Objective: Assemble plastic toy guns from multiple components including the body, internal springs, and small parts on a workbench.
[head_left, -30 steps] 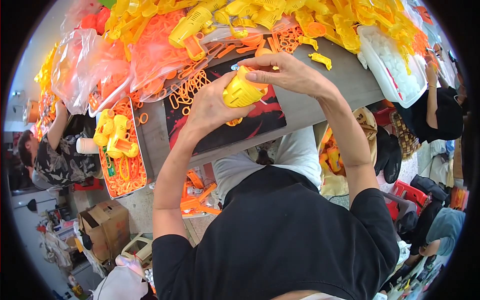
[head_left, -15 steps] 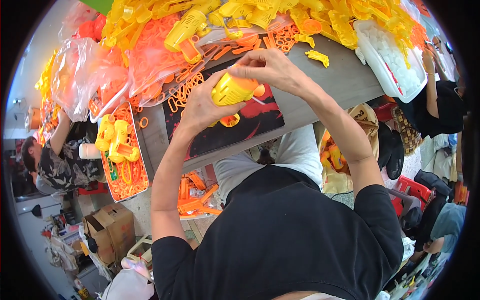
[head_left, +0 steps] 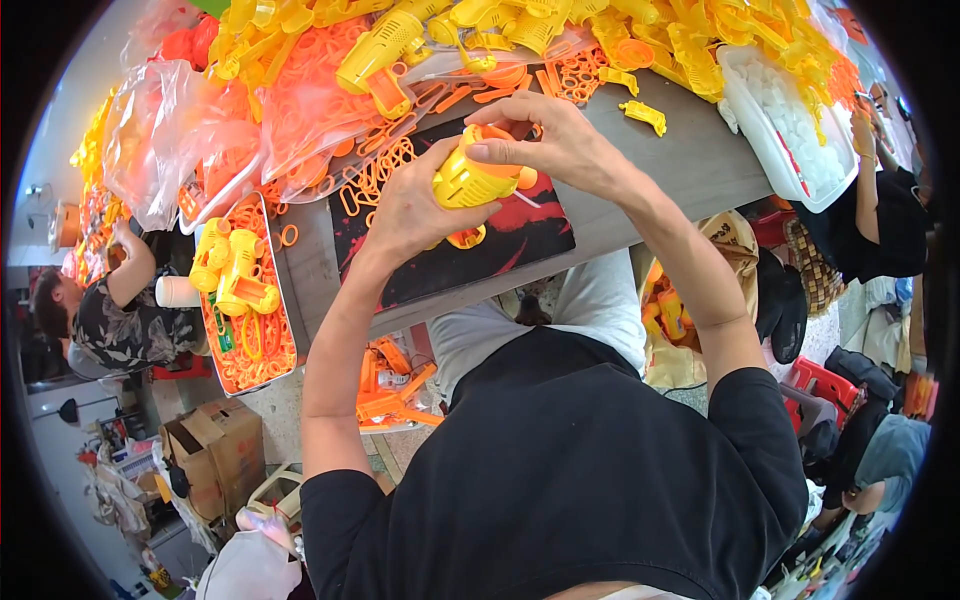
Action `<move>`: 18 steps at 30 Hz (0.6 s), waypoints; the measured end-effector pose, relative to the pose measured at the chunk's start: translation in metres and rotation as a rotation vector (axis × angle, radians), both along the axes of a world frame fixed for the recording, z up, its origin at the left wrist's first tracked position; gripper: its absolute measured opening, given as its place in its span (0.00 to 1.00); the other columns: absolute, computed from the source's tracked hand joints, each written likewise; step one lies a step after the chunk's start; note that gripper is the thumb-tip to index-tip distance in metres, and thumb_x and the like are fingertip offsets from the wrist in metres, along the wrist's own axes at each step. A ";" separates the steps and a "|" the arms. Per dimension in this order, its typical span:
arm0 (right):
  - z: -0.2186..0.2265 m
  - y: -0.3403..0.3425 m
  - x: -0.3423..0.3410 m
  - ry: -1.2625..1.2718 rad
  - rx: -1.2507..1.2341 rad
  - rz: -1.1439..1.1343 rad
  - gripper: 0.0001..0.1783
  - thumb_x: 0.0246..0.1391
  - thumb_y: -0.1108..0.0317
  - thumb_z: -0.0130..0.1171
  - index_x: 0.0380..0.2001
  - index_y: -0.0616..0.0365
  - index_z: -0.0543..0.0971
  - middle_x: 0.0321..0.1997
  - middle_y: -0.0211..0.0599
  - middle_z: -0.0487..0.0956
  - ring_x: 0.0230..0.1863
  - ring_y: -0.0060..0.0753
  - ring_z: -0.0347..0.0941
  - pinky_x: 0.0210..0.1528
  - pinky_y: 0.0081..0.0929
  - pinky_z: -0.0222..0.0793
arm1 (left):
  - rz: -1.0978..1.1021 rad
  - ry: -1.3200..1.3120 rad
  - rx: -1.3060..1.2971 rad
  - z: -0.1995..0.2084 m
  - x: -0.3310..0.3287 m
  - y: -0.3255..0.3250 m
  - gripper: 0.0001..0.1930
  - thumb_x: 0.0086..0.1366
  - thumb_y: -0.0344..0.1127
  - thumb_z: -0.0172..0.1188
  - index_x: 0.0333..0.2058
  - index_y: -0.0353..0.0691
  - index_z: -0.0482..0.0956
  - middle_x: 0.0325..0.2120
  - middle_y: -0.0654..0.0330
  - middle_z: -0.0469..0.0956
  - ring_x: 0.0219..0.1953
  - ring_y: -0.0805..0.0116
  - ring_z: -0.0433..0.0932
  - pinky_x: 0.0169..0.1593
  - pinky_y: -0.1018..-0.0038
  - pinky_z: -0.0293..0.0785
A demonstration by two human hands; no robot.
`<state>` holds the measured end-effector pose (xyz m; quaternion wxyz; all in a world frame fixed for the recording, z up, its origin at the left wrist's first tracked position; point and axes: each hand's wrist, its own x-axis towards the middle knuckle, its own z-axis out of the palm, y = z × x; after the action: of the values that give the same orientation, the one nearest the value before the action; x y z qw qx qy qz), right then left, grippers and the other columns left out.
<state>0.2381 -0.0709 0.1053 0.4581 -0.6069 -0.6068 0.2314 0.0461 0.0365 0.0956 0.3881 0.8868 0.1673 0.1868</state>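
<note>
My left hand [head_left: 405,205] wraps round a hollow yellow plastic housing [head_left: 470,187] with slots in its side, held tilted above a dark mat. At its upper end an orange round piece [head_left: 489,132] shows. My right hand [head_left: 560,140] is closed over that end, its thumb and fingers pinching the orange piece. Whether the piece is fully seated in the housing I cannot tell. Below my left hand, part of another yellow and orange piece [head_left: 467,238] shows near the mat. Orange oval loops [head_left: 375,172] lie at the mat's far left edge.
A black and red mat [head_left: 520,232] lies on the grey table [head_left: 690,140]. Yellow shells [head_left: 680,35] and bagged orange parts [head_left: 320,110] crowd the far side. A tray [head_left: 291,350] of orange rings stands left, a white bin [head_left: 828,185] right. Other people sit at both sides.
The housing has turned slightly, so more of its orange end shows. My right thumb and fingers have shifted on that end. The whole view has moved a little.
</note>
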 end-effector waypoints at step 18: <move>0.003 -0.006 -0.009 0.105 -0.104 -0.140 0.30 0.54 0.45 0.66 0.44 0.65 0.83 0.31 0.36 0.81 0.34 0.23 0.76 0.39 0.25 0.72 | -0.054 -0.120 -0.004 0.005 0.001 0.000 0.49 0.48 0.41 0.75 0.69 0.46 0.60 0.40 0.52 0.82 0.42 0.56 0.83 0.48 0.65 0.77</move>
<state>0.2286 -0.0765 0.1085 0.4721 -0.6579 -0.5253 0.2615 0.0470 0.0363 0.1004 0.4039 0.8775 0.1202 0.2290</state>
